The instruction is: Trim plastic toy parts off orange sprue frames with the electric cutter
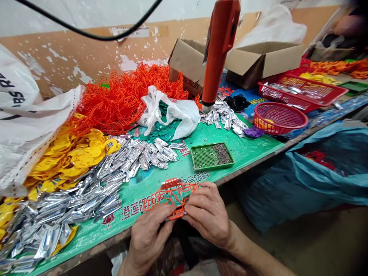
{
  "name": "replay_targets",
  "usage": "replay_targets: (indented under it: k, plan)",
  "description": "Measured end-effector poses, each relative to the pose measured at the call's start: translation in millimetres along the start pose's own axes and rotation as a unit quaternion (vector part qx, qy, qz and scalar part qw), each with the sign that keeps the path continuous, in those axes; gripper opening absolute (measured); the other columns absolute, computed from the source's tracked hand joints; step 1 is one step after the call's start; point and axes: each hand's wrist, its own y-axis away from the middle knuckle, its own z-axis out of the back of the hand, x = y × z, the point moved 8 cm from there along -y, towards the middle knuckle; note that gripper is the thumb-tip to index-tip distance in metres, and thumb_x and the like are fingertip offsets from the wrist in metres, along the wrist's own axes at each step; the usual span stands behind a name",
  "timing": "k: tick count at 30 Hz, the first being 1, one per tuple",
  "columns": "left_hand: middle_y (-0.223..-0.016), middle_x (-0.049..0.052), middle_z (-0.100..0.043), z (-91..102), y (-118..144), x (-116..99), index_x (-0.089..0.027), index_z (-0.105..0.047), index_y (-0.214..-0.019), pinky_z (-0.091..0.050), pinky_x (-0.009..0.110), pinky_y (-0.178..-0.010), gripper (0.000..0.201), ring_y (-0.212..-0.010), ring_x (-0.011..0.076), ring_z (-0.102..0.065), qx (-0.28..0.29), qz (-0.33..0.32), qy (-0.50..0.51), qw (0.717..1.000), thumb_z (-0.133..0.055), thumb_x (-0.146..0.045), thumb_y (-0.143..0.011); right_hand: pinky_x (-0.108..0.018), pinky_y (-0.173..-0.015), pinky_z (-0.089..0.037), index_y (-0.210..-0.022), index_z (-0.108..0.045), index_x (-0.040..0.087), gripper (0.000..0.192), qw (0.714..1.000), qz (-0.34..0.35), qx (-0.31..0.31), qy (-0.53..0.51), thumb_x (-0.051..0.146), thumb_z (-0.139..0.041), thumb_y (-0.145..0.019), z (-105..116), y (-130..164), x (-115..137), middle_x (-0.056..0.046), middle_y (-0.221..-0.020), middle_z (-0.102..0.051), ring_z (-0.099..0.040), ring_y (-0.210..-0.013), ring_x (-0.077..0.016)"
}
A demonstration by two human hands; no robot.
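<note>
Head view: we are pinching an orange plastic frame between left hand and right hand at the green surface edge, apparently mid-assembly; fitting a silver clip seems to be next.

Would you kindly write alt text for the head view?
Both hands, left hand and right hand, pinch an orange plastic lattice frame at a green mat's near edge. Silver foil packets lie left; an orange power tool hangs above.
</note>
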Motion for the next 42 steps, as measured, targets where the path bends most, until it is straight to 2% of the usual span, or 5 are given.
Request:
replay_targets:
  k: [18, 21, 25, 35, 42]
  plan:
    - [-0.08, 0.006, -0.078, -2.1, -14, -15, -0.015, -0.062, -0.102, -0.06, 0.021, -0.067, 0.014, -0.074, 0.0156, -0.076, 0.015, -0.039, 0.021, 0.999, -0.053, -0.01, -0.092, -0.042, -0.087, -0.043, -0.099, -0.065, 0.015, 0.011, 0.999, -0.008, 0.047, -0.003, 0.018, -0.064, -0.088, -1, 9, -4, -0.005, -0.085, -0.072, -0.06, -0.087, -0.0192]
    - [-0.088, 0.008, -0.078, -5.0, -8, -15, -0.016, -0.06, -0.109, -0.061, 0.023, -0.073, 0.019, -0.081, 0.0166, -0.076, 0.011, -0.034, 0.004, 0.999, -0.052, -0.01, -0.093, -0.042, -0.087, -0.044, -0.096, -0.065, 0.016, 0.008, 0.999, -0.006, 0.043, -0.001, 0.017, -0.06, -0.09, -1, 8, -4, -0.004, -0.083, -0.072, -0.06, -0.085, -0.0187]
    - [-0.11, 0.014, -0.075, -1.9, 3, -10, -0.017, -0.052, -0.123, -0.062, 0.03, -0.084, 0.034, -0.102, 0.0208, -0.072, -0.047, 0.013, -0.003, 0.999, -0.056, -0.009, -0.09, -0.044, -0.086, -0.045, -0.096, -0.065, 0.015, 0.009, 1.0, -0.01, 0.024, 0.016, 0.014, -0.061, -0.088, 0, 8, -4, -0.005, -0.083, -0.072, -0.06, -0.084, -0.0192]
    - [-0.103, 0.01, -0.076, 5.8, 13, -11, -0.019, -0.061, -0.102, -0.061, 0.026, -0.081, 0.019, -0.092, 0.0168, -0.074, -0.102, 0.036, -0.034, 0.994, -0.057, -0.006, -0.088, -0.043, -0.086, -0.048, -0.096, -0.067, 0.013, 0.013, 1.0, 0.006, 0.013, 0.026, 0.009, -0.064, -0.084, -4, 13, 0, -0.007, -0.082, -0.071, -0.061, -0.086, -0.0203]
    - [-0.095, 0.009, -0.076, 4.7, 12, -12, -0.016, -0.063, -0.099, -0.06, 0.023, -0.082, 0.02, -0.087, 0.0156, -0.074, -0.091, 0.029, -0.014, 0.995, -0.056, -0.002, -0.087, -0.042, -0.083, -0.049, -0.095, -0.067, 0.014, 0.013, 1.0, 0.003, 0.018, 0.017, 0.008, -0.064, -0.084, -4, 14, -3, -0.007, -0.082, -0.071, -0.06, -0.084, -0.0198]
